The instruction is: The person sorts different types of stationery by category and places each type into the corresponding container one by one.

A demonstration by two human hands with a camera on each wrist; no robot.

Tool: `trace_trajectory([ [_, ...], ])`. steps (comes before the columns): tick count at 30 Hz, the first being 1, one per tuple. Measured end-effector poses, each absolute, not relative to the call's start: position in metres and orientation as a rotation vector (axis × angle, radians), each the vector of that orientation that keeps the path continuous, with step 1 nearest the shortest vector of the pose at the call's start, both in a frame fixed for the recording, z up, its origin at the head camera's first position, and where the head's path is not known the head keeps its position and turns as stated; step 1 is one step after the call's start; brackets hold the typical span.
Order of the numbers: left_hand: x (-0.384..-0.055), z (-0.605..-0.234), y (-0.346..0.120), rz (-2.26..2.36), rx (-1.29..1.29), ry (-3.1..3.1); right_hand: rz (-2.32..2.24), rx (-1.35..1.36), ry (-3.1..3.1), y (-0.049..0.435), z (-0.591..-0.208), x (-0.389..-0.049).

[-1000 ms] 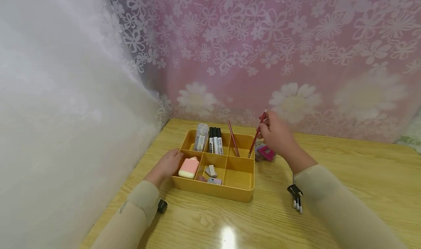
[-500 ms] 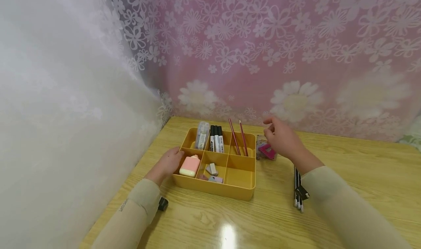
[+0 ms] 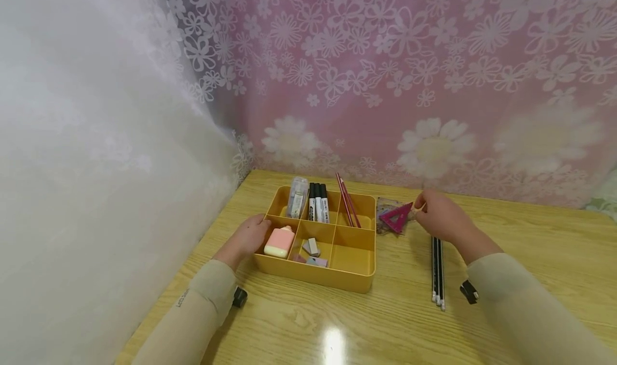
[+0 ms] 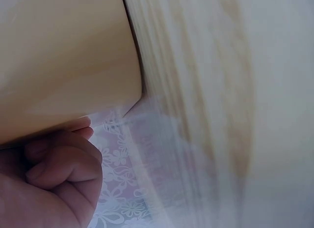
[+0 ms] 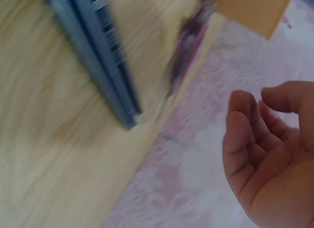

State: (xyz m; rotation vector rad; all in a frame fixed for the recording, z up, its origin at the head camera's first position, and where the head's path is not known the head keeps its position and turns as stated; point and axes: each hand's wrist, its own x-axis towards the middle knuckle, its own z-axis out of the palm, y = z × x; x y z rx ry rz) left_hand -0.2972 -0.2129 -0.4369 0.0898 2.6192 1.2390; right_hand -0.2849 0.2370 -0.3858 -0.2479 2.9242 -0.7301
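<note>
My left hand (image 3: 245, 239) grips the left wall of a yellow divided organizer tray (image 3: 313, 277); its curled fingers show at the tray's edge in the left wrist view. In the back right compartment two dark red pencils (image 3: 348, 201) lean together. My right hand (image 3: 441, 215) is beyond the tray's right side, over the tips of several black pencils (image 3: 437, 274) lying on the table. Its fingers bend loosely in the right wrist view, with a gap to the thumb and nothing between. Just left of it lies a magenta triangle ruler (image 3: 395, 218).
The tray's other compartments hold black-capped markers (image 3: 318, 203), a clear-cased item (image 3: 296, 198), a pink and cream bottle-shaped item (image 3: 279, 241) and several small erasers (image 3: 312, 246). The front right compartment shows its bare floor. A pink floral curtain (image 3: 337, 97) hangs behind the table.
My right hand let go of a red pencil, which now leans beside the other in the back right compartment. The hand then moved right and down toward the black pencils. My left hand stays put.
</note>
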Motion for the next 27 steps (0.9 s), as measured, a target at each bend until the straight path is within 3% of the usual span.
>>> trace_trajectory([
  [13,-0.297,-0.437,-0.212,1.242,0.090,2.619,-0.542,-0.181,2.708,0.288,-0.415,-0.278],
  [27,-0.298,-0.439,-0.212,1.257,0.089,2.620,-0.620,-0.081,2.590,0.291,-0.425,-0.268],
])
